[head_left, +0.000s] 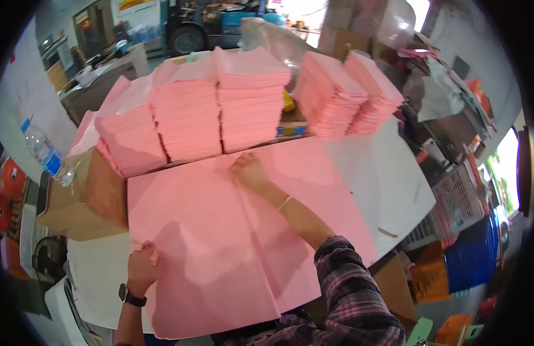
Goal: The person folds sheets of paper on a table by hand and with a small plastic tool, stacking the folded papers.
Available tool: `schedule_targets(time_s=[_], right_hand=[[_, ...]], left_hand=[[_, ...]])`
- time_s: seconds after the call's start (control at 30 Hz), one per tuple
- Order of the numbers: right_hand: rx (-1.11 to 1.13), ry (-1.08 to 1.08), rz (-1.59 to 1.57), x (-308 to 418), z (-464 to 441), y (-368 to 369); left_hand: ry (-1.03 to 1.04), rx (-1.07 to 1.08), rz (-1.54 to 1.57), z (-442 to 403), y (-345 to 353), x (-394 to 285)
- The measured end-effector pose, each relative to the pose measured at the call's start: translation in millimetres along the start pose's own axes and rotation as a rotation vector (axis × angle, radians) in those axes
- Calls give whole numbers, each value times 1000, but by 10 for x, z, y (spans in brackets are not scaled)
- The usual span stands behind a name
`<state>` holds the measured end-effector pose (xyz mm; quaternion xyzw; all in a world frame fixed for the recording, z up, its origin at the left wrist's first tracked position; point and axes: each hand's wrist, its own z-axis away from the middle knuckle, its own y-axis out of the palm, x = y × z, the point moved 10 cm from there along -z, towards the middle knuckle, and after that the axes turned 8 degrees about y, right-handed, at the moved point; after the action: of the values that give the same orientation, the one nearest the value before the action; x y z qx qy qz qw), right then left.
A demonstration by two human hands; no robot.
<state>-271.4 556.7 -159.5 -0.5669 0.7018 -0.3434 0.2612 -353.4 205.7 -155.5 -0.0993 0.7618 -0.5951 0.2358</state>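
A large pink sheet (197, 230) of paper or thin cloth lies spread across the white table in front of me. A raised edge or fold runs down its middle, and more pink material (313, 190) lies flat to the right of it. My left hand (143, 265), with a dark watch on the wrist, is closed on the sheet's left edge. Near the far edge, my right hand (249, 172) is closed at the top of the middle line, fingers curled on the pink sheet. Whether one layer or several are pinched cannot be told.
Tall stacks of folded pink sheets (189, 118) line the table's far side, with two more stacks (330, 95) at the right. A cardboard box (94, 196) stands left, near a tilted plastic bottle (48, 153). A small brown strip (387, 232) lies on the white tabletop (393, 179).
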Motion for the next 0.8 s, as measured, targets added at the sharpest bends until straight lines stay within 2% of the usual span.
schedule_targets(time_s=[0.03, 0.1, 0.2, 0.23, 0.27, 0.3, 0.37, 0.4, 0.5, 0.53, 0.6, 0.63, 0.7, 0.8], right_hand=[[47, -14, -49, 85, 145, -93], [130, -110, 52, 381, 557, -398], [240, -164, -299, 793, 1643, -990], [546, -55, -528, 878, 2150, -923], [333, -238, -502, 1157, 2462, -1486], [379, -292, -396, 1417, 2811, -1778], [435, -354, -586, 1831, 3126, -2367], [442, -360, -584, 1860, 3155, -2460], [897, 140, -669, 1630, 3292, -2171], [897, 139, -668, 1644, 3160, -2228], [815, 383, -681, 1432, 2750, -2236], [809, 385, -680, 1433, 2587, -2234], [777, 108, -519, 1617, 2311, -2270], [792, 40, -449, 1672, 2299, -2070]], left_hand=[[23, 0, 12, -16, -10, -39], [2, 60, -8, -30, -16, -68], [-9, 99, -4, -14, -39, -75], [-18, 110, 7, -8, -43, -72], [-30, 119, 18, -6, -50, -65], [-32, 111, 27, -10, -71, -68], [4, 107, 16, 2, -80, -108], [21, 103, 9, 9, -75, -121], [72, 49, 9, 9, -60, -105], [102, 18, 6, 5, -69, -118], [90, 24, -2, 13, -21, -70], [77, 31, -11, 3, -4, -43], [61, 40, -19, -2, -3, -22], [42, 70, 10, 2, 1, -36]])
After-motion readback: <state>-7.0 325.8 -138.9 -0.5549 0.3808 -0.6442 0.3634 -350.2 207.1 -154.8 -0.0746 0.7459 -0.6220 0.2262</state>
